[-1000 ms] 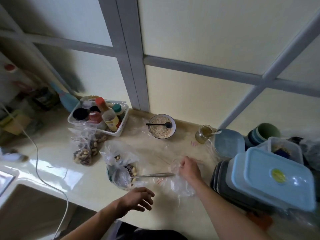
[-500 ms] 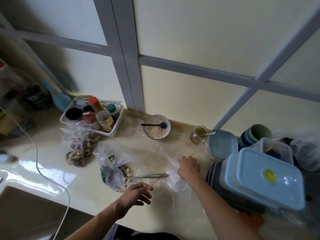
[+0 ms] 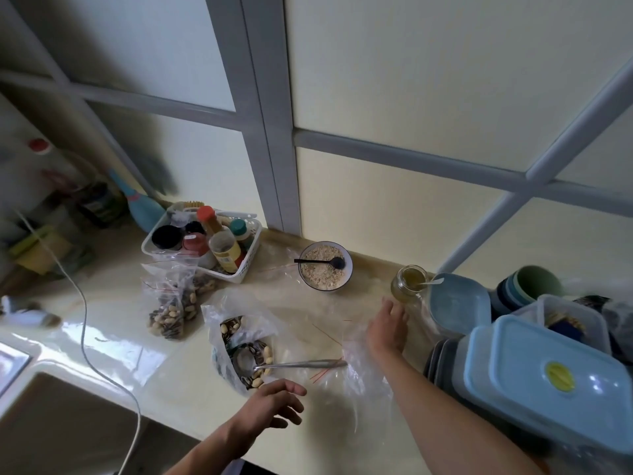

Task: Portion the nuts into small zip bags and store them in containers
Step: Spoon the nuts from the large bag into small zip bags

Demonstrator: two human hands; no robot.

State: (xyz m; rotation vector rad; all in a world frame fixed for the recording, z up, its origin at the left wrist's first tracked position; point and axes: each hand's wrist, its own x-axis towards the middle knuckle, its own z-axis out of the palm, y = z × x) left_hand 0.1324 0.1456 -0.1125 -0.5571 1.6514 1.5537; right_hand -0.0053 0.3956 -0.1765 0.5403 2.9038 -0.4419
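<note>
A large open plastic bag of mixed nuts and seeds (image 3: 239, 341) lies mid-counter with a metal spoon (image 3: 294, 364) resting in it, handle pointing right. Filled small zip bags (image 3: 171, 306) stand to its left. Several empty clear zip bags (image 3: 346, 368) with red seals lie flat on the counter. My right hand (image 3: 387, 325) is spread flat on these empty bags, fingers apart, close to a glass jar. My left hand (image 3: 274, 406) hovers open just below the nut bag, holding nothing. Blue-lidded containers (image 3: 548, 378) are stacked at the right.
A white basket of condiment bottles (image 3: 202, 245) stands at the back left. A bowl of oats with a black spoon (image 3: 325, 265) and a glass jar (image 3: 409, 282) sit near the wall. A sink (image 3: 51, 406) and a white cable (image 3: 85, 320) are at the left.
My right hand let go of the bunched zip bag, opened and slid forward and right toward the jar. My left hand stayed low near the nut bag.
</note>
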